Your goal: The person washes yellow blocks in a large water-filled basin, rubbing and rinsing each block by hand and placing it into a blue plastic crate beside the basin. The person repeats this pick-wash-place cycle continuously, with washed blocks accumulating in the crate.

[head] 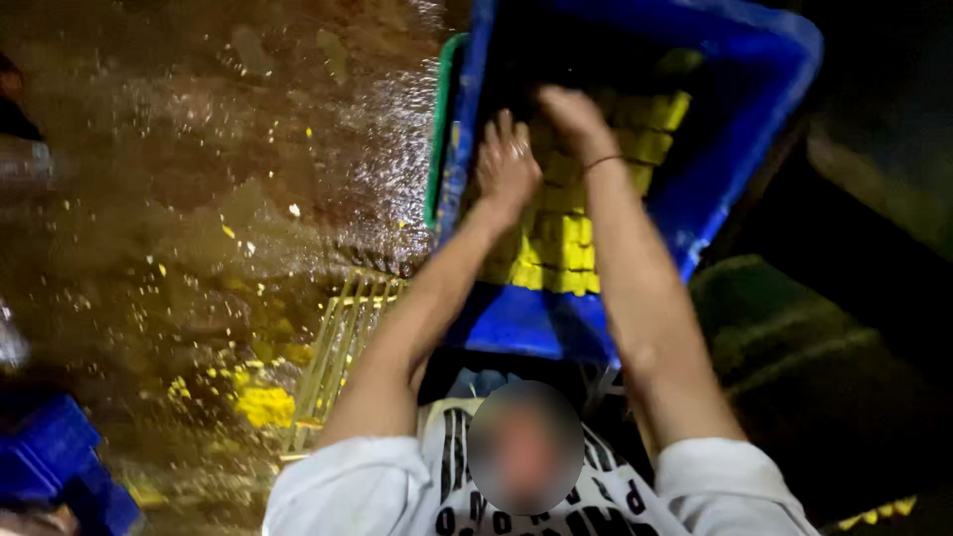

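This looks like a wet work yard or a food-sorting place, not a home. The floor (pixel 199 149) is brown, shiny and soaked with water. Small yellow scraps (pixel 263 405) lie scattered on it in a little pile. Big blue plastic crates stand about: one big blue crate (pixel 735 129) holds yellow pieces, and another blue crate (pixel 50 462) sits low at the side. The light is dim.

Two bare arms stretch forward, close together. The left hand (pixel 506 159) is spread flat, fingers splayed; the right hand (pixel 571 111) is blurred, its fingers curled downward
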A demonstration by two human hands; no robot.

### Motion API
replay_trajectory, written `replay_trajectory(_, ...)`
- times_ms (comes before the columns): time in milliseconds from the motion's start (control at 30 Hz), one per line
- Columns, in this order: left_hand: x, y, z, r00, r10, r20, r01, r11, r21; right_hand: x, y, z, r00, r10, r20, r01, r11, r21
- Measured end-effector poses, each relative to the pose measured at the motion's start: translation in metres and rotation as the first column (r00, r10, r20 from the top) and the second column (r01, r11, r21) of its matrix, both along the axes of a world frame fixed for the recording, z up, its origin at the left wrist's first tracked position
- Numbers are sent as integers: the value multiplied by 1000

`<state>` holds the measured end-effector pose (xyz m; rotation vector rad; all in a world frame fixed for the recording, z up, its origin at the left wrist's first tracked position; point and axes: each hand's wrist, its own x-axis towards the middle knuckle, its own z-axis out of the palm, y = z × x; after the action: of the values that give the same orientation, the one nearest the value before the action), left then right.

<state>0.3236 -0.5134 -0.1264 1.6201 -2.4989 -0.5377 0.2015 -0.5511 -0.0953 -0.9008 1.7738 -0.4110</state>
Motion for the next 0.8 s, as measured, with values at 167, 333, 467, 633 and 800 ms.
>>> replay_trajectory(167, 8, -33, -21, 948, -319, -12, 303, 885, 353, -64, 67, 81, 785, -438, 439, 440, 892, 103)
replay_trajectory(333, -7, -16, 4, 920, -311, 237, 267, 943, 201, -54, 232, 176, 746, -378, 548, 578, 777, -251)
replay_trajectory(467, -96, 67, 95, 784, -471, -404, 446, 881, -160, -34, 377, 276, 712, -517, 476, 693, 631, -350)
replay_trajectory(633, -198, 253, 267, 259, -526, -810, 722, 663, -199, -27, 558, 377, 556, -745, 369, 756, 268, -597)
replay_trajectory(800, -240, 438, 348, -101, -709, -698, 961, -251, 115, -56, 728, 326, 158, -985, 74, 840, 95, -534)
